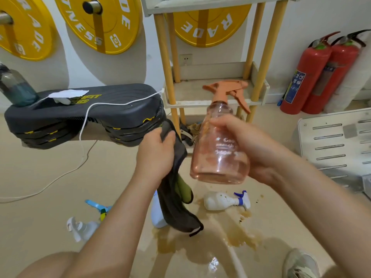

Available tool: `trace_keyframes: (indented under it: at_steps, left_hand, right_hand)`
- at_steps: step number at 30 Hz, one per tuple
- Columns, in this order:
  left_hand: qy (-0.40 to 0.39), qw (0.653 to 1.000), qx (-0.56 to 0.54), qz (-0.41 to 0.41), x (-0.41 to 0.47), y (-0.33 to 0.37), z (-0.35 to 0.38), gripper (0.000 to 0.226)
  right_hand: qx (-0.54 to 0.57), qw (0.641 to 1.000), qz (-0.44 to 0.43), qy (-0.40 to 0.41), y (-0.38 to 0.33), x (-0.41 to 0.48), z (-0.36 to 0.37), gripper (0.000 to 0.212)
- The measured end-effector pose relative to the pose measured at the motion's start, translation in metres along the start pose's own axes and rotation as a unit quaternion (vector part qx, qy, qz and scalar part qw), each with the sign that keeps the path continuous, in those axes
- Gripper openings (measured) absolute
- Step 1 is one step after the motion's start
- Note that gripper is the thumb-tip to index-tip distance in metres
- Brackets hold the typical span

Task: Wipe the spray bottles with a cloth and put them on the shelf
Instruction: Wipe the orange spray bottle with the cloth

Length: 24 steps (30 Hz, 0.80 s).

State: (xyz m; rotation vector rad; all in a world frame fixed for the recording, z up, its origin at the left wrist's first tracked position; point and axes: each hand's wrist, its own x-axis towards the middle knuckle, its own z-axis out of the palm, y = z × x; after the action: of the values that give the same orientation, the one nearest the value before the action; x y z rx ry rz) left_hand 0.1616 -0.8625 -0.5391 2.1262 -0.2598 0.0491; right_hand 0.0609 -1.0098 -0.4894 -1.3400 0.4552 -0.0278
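My right hand (251, 145) grips a clear pink spray bottle (219, 157) with an orange trigger head, held up in front of the shelf (259, 101). A dark grey cloth (176, 197) with a green patch hangs down from my left hand (155, 151), a little to the left of the bottle and apart from it. On the floor lie a white bottle with a blue trigger (222, 200), a pale blue bottle (156, 213) partly behind the cloth, and a clear bottle with a white trigger (82, 227). The shelf's lower tray holds nothing that I can see.
A brown spill (200, 243) spreads over the floor in front of me. A stacked black step platform (84, 115) with a white cable stands left. Two red fire extinguishers (313, 77) stand right, next to a white slotted panel (333, 145). My shoe (301, 263) is bottom right.
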Motion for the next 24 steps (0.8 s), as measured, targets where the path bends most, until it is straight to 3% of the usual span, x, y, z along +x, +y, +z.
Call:
trace_keyframes:
  at_steps: [2,4,8,10,13,16,18,21,22,24]
  left_hand:
    - [0.011,0.991,-0.13,-0.023,-0.002,0.01,-0.002,0.026]
    - [-0.009,0.983,-0.183,-0.007,-0.011,0.023,0.002,0.025]
    - [-0.136,0.978,-0.022,0.154,-0.04,0.035,0.01,0.026]
    - [-0.182,0.954,0.039,0.233,-0.051,0.033,0.006,0.047]
    - [-0.173,0.936,0.012,0.307,-0.06,0.032,-0.006,0.051]
    - [-0.112,0.938,-0.021,0.328,-0.059,0.025,-0.006,0.03]
    - [-0.062,0.949,-0.008,0.309,-0.057,0.024,0.001,0.021]
    - [-0.067,0.969,0.079,0.222,-0.052,0.021,0.01,0.065]
    - [-0.097,0.98,0.073,0.16,-0.048,0.022,0.01,0.068]
    - [-0.17,0.981,-0.087,0.01,-0.04,0.026,0.001,0.044]
  right_hand:
    - [-0.041,0.999,0.027,-0.008,0.012,-0.001,0.01,0.026]
    - [-0.028,0.999,0.03,0.002,0.027,-0.001,0.023,0.033]
    - [0.116,0.989,0.017,0.094,0.038,0.008,0.025,0.031]
    - [0.167,0.975,0.027,0.147,0.036,0.015,0.016,0.038]
    - [0.213,0.962,0.044,0.163,0.035,0.021,0.004,0.046]
    - [0.199,0.967,0.045,0.153,0.037,0.018,0.005,0.054]
    - [0.188,0.973,0.02,0.135,0.039,0.014,0.009,0.045]
    - [0.118,0.987,-0.039,0.098,0.036,0.007,0.023,0.038]
    - [0.064,0.992,-0.069,0.09,0.035,0.006,0.028,0.04]
    - [-0.019,0.989,-0.12,0.086,0.035,0.006,0.035,0.044]
